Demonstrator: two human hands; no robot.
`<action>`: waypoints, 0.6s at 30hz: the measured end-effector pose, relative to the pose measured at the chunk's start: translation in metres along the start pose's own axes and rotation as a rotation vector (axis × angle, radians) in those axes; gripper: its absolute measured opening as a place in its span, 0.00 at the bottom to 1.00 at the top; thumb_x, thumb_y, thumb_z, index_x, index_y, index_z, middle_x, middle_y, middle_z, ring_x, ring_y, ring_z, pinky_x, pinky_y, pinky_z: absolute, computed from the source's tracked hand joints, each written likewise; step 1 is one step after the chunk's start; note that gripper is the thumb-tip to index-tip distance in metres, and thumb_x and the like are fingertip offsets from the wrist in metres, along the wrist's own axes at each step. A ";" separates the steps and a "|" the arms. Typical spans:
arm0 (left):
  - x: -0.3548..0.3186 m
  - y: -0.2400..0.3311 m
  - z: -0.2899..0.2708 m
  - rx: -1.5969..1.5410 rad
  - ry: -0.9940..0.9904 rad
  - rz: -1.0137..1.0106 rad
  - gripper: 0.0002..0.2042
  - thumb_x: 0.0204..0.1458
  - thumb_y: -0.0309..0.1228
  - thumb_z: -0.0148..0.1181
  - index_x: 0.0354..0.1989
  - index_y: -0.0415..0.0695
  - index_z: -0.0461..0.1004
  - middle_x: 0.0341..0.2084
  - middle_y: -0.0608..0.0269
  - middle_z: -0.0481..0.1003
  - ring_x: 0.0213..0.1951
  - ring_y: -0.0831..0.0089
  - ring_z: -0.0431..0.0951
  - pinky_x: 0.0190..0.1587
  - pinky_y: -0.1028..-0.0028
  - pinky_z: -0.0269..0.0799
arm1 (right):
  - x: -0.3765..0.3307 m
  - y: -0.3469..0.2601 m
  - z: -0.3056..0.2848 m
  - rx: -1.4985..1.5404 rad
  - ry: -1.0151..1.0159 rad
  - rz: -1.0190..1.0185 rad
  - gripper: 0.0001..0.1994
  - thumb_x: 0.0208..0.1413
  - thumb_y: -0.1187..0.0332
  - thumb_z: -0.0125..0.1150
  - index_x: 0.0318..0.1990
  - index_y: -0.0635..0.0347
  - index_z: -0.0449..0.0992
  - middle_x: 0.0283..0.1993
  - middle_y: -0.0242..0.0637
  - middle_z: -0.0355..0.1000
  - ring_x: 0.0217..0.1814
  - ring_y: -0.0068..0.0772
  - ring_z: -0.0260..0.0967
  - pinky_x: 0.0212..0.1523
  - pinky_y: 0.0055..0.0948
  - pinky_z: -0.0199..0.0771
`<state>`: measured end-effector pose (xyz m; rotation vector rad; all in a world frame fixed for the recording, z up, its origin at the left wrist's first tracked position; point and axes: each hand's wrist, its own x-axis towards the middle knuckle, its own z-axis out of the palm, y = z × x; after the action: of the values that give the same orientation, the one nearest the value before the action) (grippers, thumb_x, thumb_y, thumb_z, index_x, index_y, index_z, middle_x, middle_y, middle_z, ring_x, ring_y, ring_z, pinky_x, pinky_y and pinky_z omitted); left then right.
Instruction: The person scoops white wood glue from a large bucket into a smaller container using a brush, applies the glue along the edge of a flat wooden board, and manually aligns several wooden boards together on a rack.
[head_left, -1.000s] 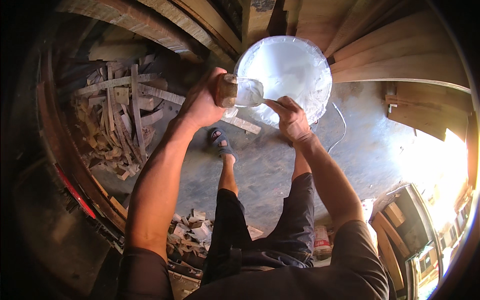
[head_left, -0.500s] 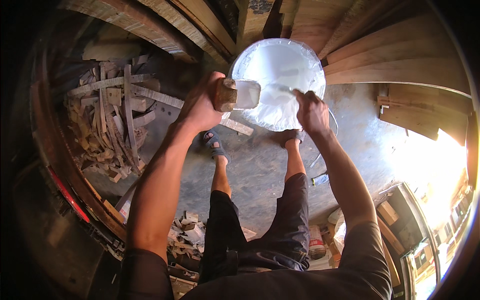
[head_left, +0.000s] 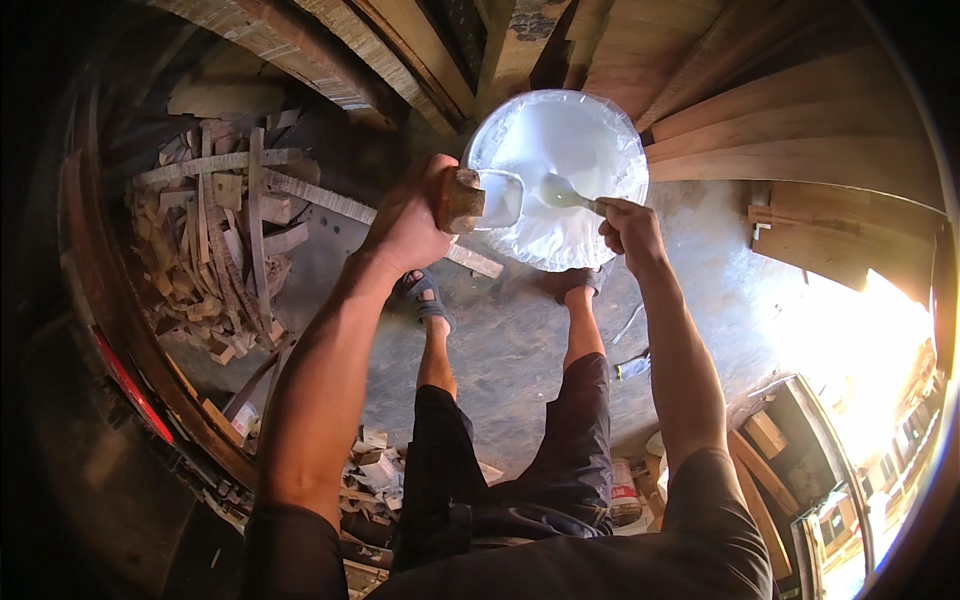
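The person's two hands are well apart, each closed on a separate object, at the upper centre of the frame. The left hand (head_left: 410, 218) grips a brown, block-shaped wooden piece (head_left: 462, 200), from whose right side a translucent whitish flat part with rounded corners (head_left: 502, 200) projects. The right hand (head_left: 632, 230) clasps the handle of a pale, spoon-shaped tool (head_left: 566, 193), its broad end pointing left over a round white bucket lined with crinkled clear plastic (head_left: 545, 255). Whether the broad end touches the white contents cannot be told. The bucket stands at upper centre, on a grey concrete floor (head_left: 500, 340), just beyond the person's feet in dark strapped sandals (head_left: 436, 308). A heap of pale wood offcuts (head_left: 228, 250) occupies the upper left; broad curved-looking brown boards (head_left: 790, 115) fan across the upper right.
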<state>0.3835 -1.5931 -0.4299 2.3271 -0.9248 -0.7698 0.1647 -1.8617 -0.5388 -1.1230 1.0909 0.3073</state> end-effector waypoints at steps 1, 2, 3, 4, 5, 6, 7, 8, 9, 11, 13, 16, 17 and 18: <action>0.000 -0.001 0.000 -0.005 -0.006 -0.002 0.22 0.46 0.24 0.67 0.51 0.46 0.67 0.47 0.52 0.73 0.53 0.47 0.74 0.53 0.60 0.72 | -0.020 -0.010 0.003 0.032 -0.020 -0.036 0.17 0.66 0.73 0.49 0.56 0.72 0.78 0.26 0.36 0.72 0.20 0.21 0.62 0.19 0.23 0.62; -0.001 -0.003 0.000 -0.003 0.002 0.000 0.22 0.46 0.24 0.67 0.51 0.46 0.67 0.47 0.52 0.74 0.52 0.46 0.74 0.53 0.60 0.72 | -0.038 -0.021 0.012 0.041 -0.043 -0.062 0.16 0.67 0.74 0.50 0.57 0.72 0.77 0.27 0.36 0.73 0.21 0.21 0.64 0.20 0.23 0.63; 0.000 -0.003 0.000 -0.002 0.005 0.007 0.23 0.46 0.24 0.67 0.51 0.46 0.67 0.46 0.52 0.74 0.52 0.46 0.74 0.53 0.60 0.72 | -0.048 -0.024 0.020 0.040 -0.042 -0.079 0.15 0.67 0.76 0.51 0.56 0.71 0.79 0.27 0.35 0.73 0.21 0.21 0.64 0.22 0.22 0.64; 0.001 -0.003 0.001 0.000 0.005 0.017 0.23 0.46 0.24 0.67 0.51 0.46 0.67 0.46 0.52 0.74 0.52 0.46 0.74 0.53 0.60 0.72 | -0.051 -0.018 0.030 0.002 -0.071 -0.175 0.15 0.65 0.78 0.52 0.55 0.69 0.79 0.29 0.33 0.73 0.23 0.22 0.65 0.23 0.23 0.66; 0.002 -0.003 0.001 -0.009 -0.012 0.004 0.23 0.46 0.24 0.67 0.51 0.47 0.67 0.46 0.53 0.75 0.51 0.46 0.75 0.52 0.60 0.72 | -0.050 -0.011 0.041 -0.036 -0.100 -0.271 0.15 0.64 0.80 0.53 0.55 0.68 0.80 0.31 0.31 0.73 0.25 0.22 0.66 0.25 0.24 0.68; 0.004 -0.001 0.000 -0.017 -0.032 -0.008 0.23 0.47 0.24 0.67 0.52 0.47 0.67 0.45 0.53 0.75 0.51 0.46 0.75 0.52 0.60 0.73 | -0.039 0.009 0.051 -0.087 -0.122 -0.515 0.15 0.62 0.80 0.56 0.54 0.65 0.81 0.33 0.31 0.73 0.29 0.24 0.69 0.28 0.26 0.70; 0.005 -0.001 0.000 -0.025 -0.050 -0.025 0.23 0.47 0.24 0.67 0.52 0.47 0.67 0.45 0.53 0.75 0.50 0.45 0.75 0.51 0.60 0.73 | -0.036 0.010 0.068 -0.140 -0.146 -0.757 0.16 0.60 0.81 0.59 0.54 0.62 0.82 0.35 0.32 0.74 0.32 0.26 0.71 0.30 0.28 0.72; 0.006 0.001 0.000 -0.047 -0.054 -0.043 0.24 0.47 0.24 0.66 0.52 0.47 0.66 0.46 0.52 0.75 0.52 0.44 0.75 0.52 0.59 0.73 | -0.038 0.010 0.074 -0.615 -0.003 -0.913 0.18 0.56 0.84 0.58 0.51 0.59 0.84 0.39 0.35 0.74 0.38 0.32 0.74 0.35 0.31 0.76; 0.005 0.001 -0.001 -0.068 -0.055 -0.063 0.24 0.47 0.23 0.66 0.53 0.47 0.66 0.48 0.50 0.74 0.53 0.44 0.74 0.53 0.58 0.73 | -0.037 0.011 0.075 -0.810 0.027 -1.041 0.22 0.50 0.86 0.57 0.50 0.57 0.84 0.38 0.39 0.72 0.39 0.38 0.73 0.40 0.34 0.77; 0.006 -0.001 -0.002 -0.075 -0.047 -0.068 0.25 0.46 0.23 0.66 0.54 0.46 0.65 0.50 0.49 0.74 0.55 0.43 0.73 0.54 0.58 0.73 | -0.031 0.016 0.060 -0.926 0.045 -1.185 0.25 0.44 0.85 0.58 0.50 0.56 0.84 0.35 0.37 0.70 0.39 0.41 0.72 0.42 0.36 0.77; 0.006 -0.005 0.000 -0.053 -0.027 -0.043 0.24 0.46 0.24 0.66 0.54 0.45 0.66 0.50 0.48 0.74 0.55 0.43 0.74 0.54 0.58 0.73 | -0.039 0.011 0.049 -0.960 0.053 -1.220 0.27 0.39 0.83 0.59 0.51 0.57 0.83 0.34 0.35 0.68 0.38 0.40 0.71 0.41 0.38 0.77; 0.005 -0.003 -0.002 -0.037 -0.049 -0.071 0.23 0.47 0.24 0.65 0.53 0.44 0.67 0.49 0.48 0.74 0.54 0.44 0.74 0.54 0.58 0.73 | -0.044 0.006 0.028 -1.058 0.030 -1.164 0.26 0.43 0.79 0.60 0.54 0.53 0.82 0.34 0.35 0.67 0.40 0.39 0.72 0.44 0.37 0.77; 0.005 -0.004 0.000 -0.053 -0.039 -0.047 0.23 0.47 0.23 0.65 0.53 0.44 0.67 0.49 0.48 0.74 0.54 0.44 0.74 0.55 0.59 0.72 | -0.050 0.005 0.022 -1.072 0.037 -1.146 0.25 0.44 0.78 0.61 0.54 0.53 0.82 0.34 0.35 0.67 0.39 0.39 0.72 0.43 0.38 0.77; 0.004 -0.003 0.001 -0.067 -0.029 -0.022 0.23 0.47 0.23 0.65 0.53 0.44 0.67 0.48 0.49 0.74 0.54 0.44 0.74 0.55 0.59 0.72 | -0.053 0.004 0.019 -1.084 0.045 -1.131 0.25 0.44 0.77 0.61 0.54 0.53 0.82 0.33 0.35 0.68 0.38 0.39 0.72 0.41 0.38 0.78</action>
<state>0.3870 -1.5945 -0.4341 2.2772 -0.8735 -0.8324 0.1469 -1.8283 -0.4971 -2.5106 0.0977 -0.0773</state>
